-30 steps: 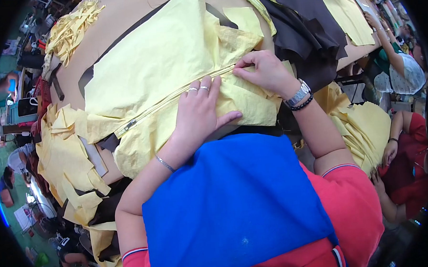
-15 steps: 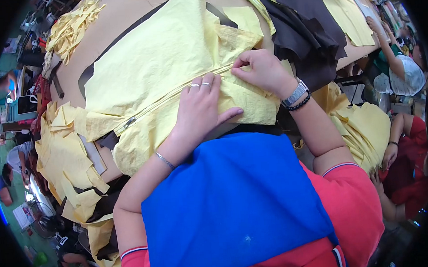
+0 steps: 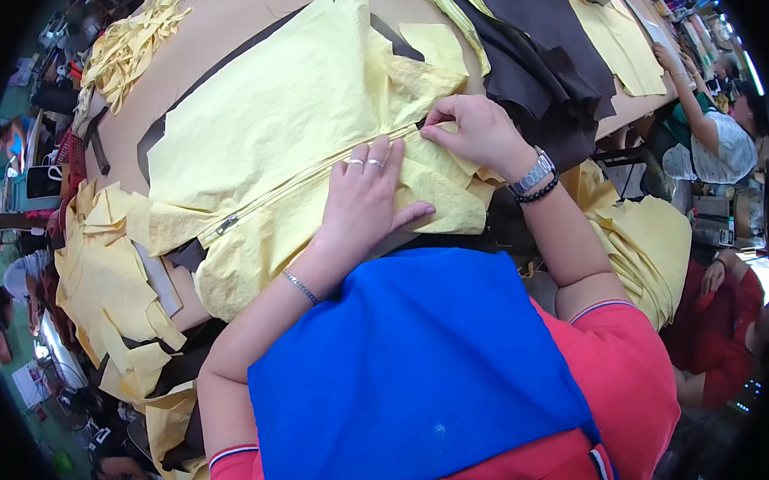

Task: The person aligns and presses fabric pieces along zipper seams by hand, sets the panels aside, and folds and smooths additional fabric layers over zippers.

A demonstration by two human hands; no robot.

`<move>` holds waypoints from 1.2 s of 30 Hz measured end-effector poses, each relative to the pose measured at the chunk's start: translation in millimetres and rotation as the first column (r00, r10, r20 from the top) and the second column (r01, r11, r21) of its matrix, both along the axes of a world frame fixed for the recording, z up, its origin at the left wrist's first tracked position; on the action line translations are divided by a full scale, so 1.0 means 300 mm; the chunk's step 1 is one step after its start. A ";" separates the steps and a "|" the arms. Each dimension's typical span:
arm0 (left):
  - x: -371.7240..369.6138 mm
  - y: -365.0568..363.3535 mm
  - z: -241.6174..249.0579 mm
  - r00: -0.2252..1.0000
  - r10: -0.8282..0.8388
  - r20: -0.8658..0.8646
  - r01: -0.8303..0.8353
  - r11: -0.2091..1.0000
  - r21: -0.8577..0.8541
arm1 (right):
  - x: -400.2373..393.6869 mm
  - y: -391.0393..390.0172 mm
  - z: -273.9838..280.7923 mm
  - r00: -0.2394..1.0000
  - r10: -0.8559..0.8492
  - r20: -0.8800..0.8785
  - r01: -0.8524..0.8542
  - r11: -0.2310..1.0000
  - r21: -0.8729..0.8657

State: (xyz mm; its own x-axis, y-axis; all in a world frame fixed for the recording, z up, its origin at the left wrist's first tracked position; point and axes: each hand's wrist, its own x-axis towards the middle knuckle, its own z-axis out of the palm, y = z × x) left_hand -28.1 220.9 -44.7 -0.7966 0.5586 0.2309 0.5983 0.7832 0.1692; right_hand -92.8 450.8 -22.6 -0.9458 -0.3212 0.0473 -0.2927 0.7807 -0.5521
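Note:
A pale yellow fabric piece [image 3: 263,117] lies across the table in front of me, with a long yellow zipper [image 3: 292,184] running diagonally over it. The metal zipper slider [image 3: 228,223] sits near the zipper's lower left end. My left hand [image 3: 365,194], with rings on its fingers, rests flat on the fabric. Its fingertips touch the zipper and its thumb is spread away. At the zipper's upper right end, thumb and forefinger of my right hand [image 3: 476,135] pinch the zipper's end. A small dark spot shows beside those fingertips.
Yellow strips [image 3: 136,45] are heaped at the back left of the table [image 3: 220,20]. Yellow cut pieces [image 3: 103,269] pile up at left. Dark brown fabric [image 3: 540,70] lies at back right, and gathered yellow fabric [image 3: 637,237] hangs right. Other people work at the right.
The whole view has shifted slightly. Both hands keep nearly the same places on the fabric, and a dark spot now shows at my right fingertips. The person in red at right has moved their hands.

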 end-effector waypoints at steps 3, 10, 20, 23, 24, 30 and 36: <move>0.011 -0.001 -0.021 1.000 0.014 -0.010 -0.014 1.000 0.026 | 0.009 -0.029 0.007 0.977 0.066 -0.205 -0.059 0.997 0.043; 0.017 -0.004 -0.012 0.995 0.028 0.094 -0.029 0.999 0.016 | 0.010 -0.049 -0.020 0.959 0.169 -0.227 -0.142 0.981 0.134; 0.126 -0.382 0.139 0.940 0.305 0.155 -0.337 0.901 0.273 | 0.068 -0.266 0.109 0.863 0.422 -0.278 -0.363 0.901 0.238; 0.174 -0.477 0.141 0.874 0.478 0.085 -0.486 0.863 0.141 | 0.103 -0.436 0.062 0.834 0.542 -0.103 -0.530 0.839 0.120; 0.182 -0.498 0.139 0.865 0.499 0.059 -0.502 0.860 0.096 | 0.119 -0.480 0.048 0.820 0.554 -0.142 -0.542 0.832 0.114; 0.190 -0.507 0.107 0.859 0.511 -0.012 -0.511 0.859 0.037 | 0.175 -0.566 -0.030 0.803 0.519 -0.293 -0.528 0.848 0.057; 0.181 -0.507 0.123 0.794 0.589 0.150 -0.599 0.800 0.035 | 0.176 -0.541 -0.067 0.795 0.520 -0.313 -0.552 0.834 -0.016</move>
State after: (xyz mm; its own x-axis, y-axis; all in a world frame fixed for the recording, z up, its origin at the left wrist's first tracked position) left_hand 26.3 68.8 -7.8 -0.9905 -0.0492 0.1283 -0.0108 0.9587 0.2843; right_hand -40.1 288.4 -42.5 -0.5623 -0.7510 0.3461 -0.8031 0.3963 -0.4449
